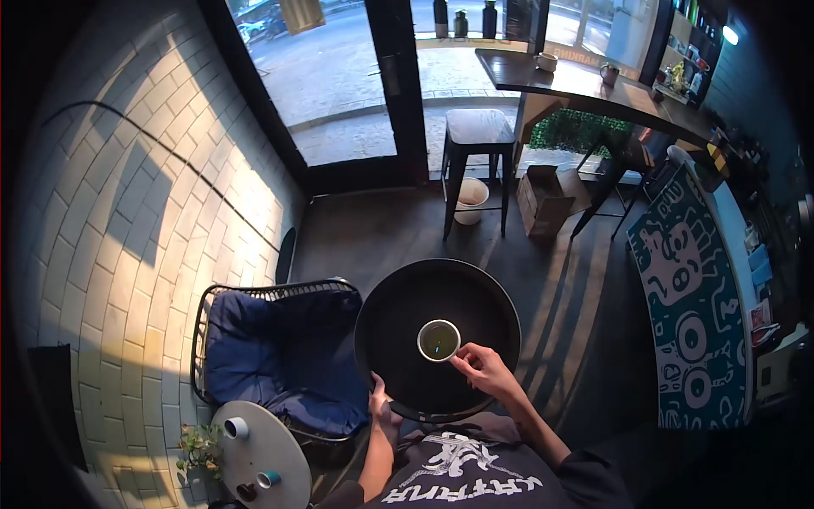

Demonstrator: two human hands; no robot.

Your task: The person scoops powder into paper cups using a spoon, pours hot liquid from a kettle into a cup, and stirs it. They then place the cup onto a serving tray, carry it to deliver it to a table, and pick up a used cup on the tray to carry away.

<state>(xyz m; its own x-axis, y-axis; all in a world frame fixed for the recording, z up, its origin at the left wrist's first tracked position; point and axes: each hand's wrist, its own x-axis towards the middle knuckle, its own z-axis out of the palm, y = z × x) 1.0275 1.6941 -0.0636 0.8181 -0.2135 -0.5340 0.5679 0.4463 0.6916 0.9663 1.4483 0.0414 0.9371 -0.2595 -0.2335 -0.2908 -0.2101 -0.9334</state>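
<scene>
A round black tray (397, 297) is held in front of my body. My left hand (383, 402) grips its near left rim, with the fingers partly hidden beneath. Near the tray's middle is a white cup (438, 341) with greenish liquid inside, seen from above. The fingertips of my right hand (485, 371) pinch the cup at its lower right side. Whether the cup rests on the tray or is slightly raised, I cannot tell.
To the left stands an armchair with a blue cushion (271, 356). A small round table (284, 450) holds a white cup (236, 427), a teal cup (268, 479) and a plant (199, 454). Ahead are a stool (479, 127), a bucket (471, 202), a cardboard box (543, 201) and a patterned counter (691, 314).
</scene>
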